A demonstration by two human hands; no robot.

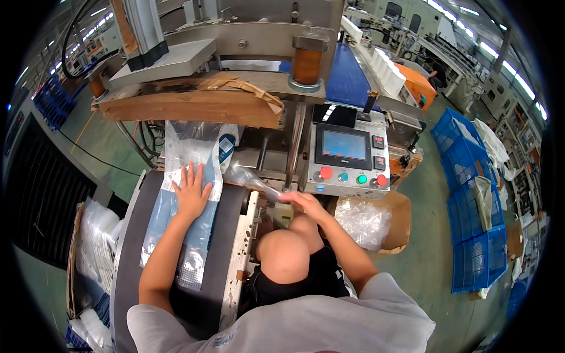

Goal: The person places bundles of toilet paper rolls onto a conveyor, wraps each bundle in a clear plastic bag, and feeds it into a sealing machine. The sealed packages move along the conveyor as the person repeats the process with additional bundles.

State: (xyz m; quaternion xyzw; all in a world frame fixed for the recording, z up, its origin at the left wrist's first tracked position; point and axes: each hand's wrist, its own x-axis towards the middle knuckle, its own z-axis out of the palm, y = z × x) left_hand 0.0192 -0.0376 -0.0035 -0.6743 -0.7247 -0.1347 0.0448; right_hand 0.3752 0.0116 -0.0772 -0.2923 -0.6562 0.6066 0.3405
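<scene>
My left hand point(192, 193) lies flat, fingers spread, on a stack of printed blue-and-clear plastic bags point(160, 216). The bags rest on a dark conveyor belt point(138, 241), and their far end reaches under the machine's press head point(188, 112). To the right, above my knee, my right hand point(304, 204) pinches the end of a clear plastic strip point(254, 178). That strip stretches from my fingers back toward the bags' far end beside the belt. A blue oval label point(226, 147) shows on plastic near the press.
A control box point(347, 154) with a screen and coloured buttons stands right of the press. Below it, a cardboard box point(400, 220) holds clear plastic scraps point(363, 223). Blue crates point(478, 253) line the right side. Bagged plastic point(97, 235) sits left of the belt.
</scene>
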